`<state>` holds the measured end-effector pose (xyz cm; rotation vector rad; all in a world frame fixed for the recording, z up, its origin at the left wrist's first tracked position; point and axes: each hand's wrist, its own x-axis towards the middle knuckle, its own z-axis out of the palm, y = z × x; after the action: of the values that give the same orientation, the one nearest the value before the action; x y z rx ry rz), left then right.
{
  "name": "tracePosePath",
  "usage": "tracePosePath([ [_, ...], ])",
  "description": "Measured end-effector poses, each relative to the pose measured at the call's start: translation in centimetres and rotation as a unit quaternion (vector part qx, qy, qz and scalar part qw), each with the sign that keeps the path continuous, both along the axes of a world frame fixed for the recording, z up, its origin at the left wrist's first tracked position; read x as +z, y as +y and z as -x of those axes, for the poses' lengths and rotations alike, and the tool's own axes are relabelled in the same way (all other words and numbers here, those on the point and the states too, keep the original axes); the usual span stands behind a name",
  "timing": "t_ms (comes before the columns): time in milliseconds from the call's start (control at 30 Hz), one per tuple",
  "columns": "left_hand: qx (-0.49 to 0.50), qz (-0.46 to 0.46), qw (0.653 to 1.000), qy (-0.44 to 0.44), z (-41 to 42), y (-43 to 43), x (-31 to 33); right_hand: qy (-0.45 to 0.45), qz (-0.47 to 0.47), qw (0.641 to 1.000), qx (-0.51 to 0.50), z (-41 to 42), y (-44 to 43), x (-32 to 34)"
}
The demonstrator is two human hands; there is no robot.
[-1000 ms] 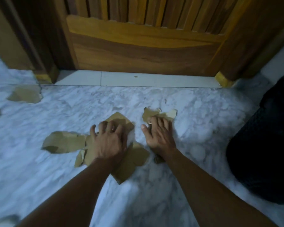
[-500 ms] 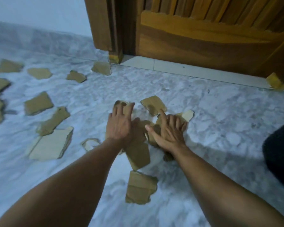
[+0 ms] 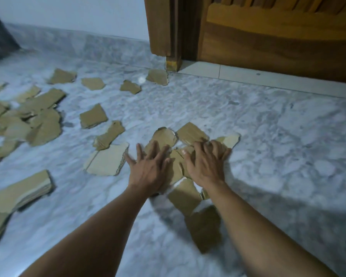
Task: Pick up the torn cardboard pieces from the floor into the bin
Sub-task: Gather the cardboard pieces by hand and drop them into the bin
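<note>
A cluster of torn brown cardboard pieces (image 3: 190,132) lies on the marble floor in the middle of the view. My left hand (image 3: 150,168) lies flat on the cluster's left part with spread, straight fingers. My right hand (image 3: 206,160) presses on its right part, fingers bent a little over the pieces, next to a pale piece (image 3: 231,139). More pieces (image 3: 185,196) trail back between my forearms. The bin is out of view.
Several other cardboard pieces are scattered to the left: a large pale one (image 3: 108,160), a thick slab (image 3: 20,194), a heap (image 3: 34,120) and small ones near the wall (image 3: 157,76). A wooden door (image 3: 278,41) and its frame (image 3: 162,27) stand behind.
The view has swung left, so the dark bin at the right edge has left the frame and more scattered pieces show. My left hand has spread its fingers; both hands stay on the cluster.
</note>
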<state>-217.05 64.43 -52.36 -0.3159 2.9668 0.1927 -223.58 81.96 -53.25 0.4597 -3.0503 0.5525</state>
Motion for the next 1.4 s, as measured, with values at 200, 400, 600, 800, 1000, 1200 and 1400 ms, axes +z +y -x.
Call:
tracePosePath([
  [200, 0.077, -0.036, 0.980, 0.181, -3.0, -3.3, 0.4, 0.055, 0.101, 0.987, 0.109, -3.2, -2.7, 0.9],
  [400, 0.106, -0.052, 0.993, -0.008, -5.7, -9.5, -0.4, -0.139, -0.039, 0.987, -0.073, -2.3, -0.7, 1.6],
  [600, 0.049, -0.108, 0.993, 0.022, -6.1, -4.0, -0.3, -0.124, -0.062, 0.990, 0.012, -2.6, -3.8, 1.8],
  [800, 0.025, -0.094, 0.991, 0.088, -8.3, -2.4, -0.5, -0.102, 0.027, 0.991, 0.080, -2.8, -4.7, 3.1],
  [1000, 0.122, -0.169, 0.946, 0.248, -6.8, -3.6, 0.0, -0.025, 0.103, 0.977, -0.186, -9.7, 1.6, 5.3],
  [1200, -0.031, -0.108, 0.993, 0.024, -3.4, -3.8, -0.1, -0.099, 0.059, 0.955, -0.273, -21.2, 3.0, 1.3],
  [1400, -0.081, -0.097, 0.990, 0.067, -4.8, -2.5, -1.0, -0.079, -0.009, 0.971, -0.225, -17.1, -0.2, 0.3],
])
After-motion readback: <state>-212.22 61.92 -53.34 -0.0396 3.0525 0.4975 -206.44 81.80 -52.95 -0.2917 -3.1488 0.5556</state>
